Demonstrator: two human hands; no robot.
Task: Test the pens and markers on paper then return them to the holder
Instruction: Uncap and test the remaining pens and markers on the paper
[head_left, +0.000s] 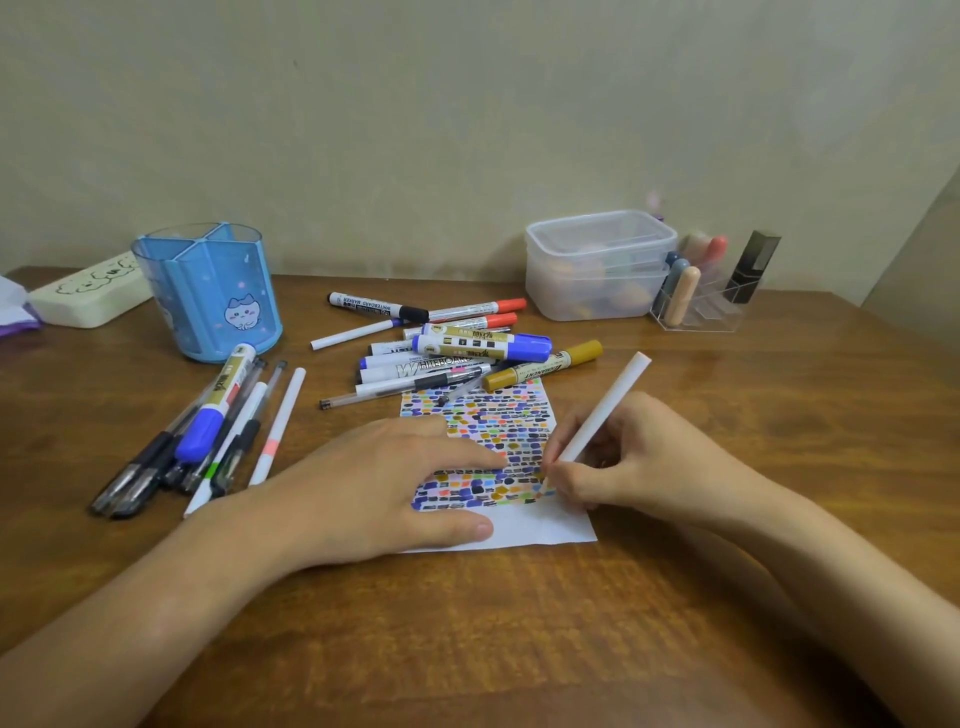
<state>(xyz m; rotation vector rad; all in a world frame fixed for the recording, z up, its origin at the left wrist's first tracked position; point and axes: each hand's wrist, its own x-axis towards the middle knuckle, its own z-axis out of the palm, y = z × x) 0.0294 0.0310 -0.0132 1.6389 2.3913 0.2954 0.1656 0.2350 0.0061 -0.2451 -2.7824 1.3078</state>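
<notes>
Across the whole lower frame runs the wooden desk (675, 597), and at its centre lies my test paper (540, 530), mostly covered in small colour swatches. My left hand (384, 493) lies flat on the paper's left part, fingers straight and spread. My right hand (618, 462) pinches a white pen (602, 415), its tip touching the paper's right edge.

At upper right sits a lidded clear plastic box (597, 265); its contents are too blurred to name. At upper left stands the blue pen holder (208, 291), divided into compartments, with nothing showing above its rim. Right of the box, a small clear organiser (696, 306) holds about four rounded tubes and one dark one.

Two loose groups of pens wait: a pile (447, 348) of roughly a dozen above the paper, and about eight more (208, 431) at the left, below the holder. A cream case (88, 296) lies at the far left edge.
</notes>
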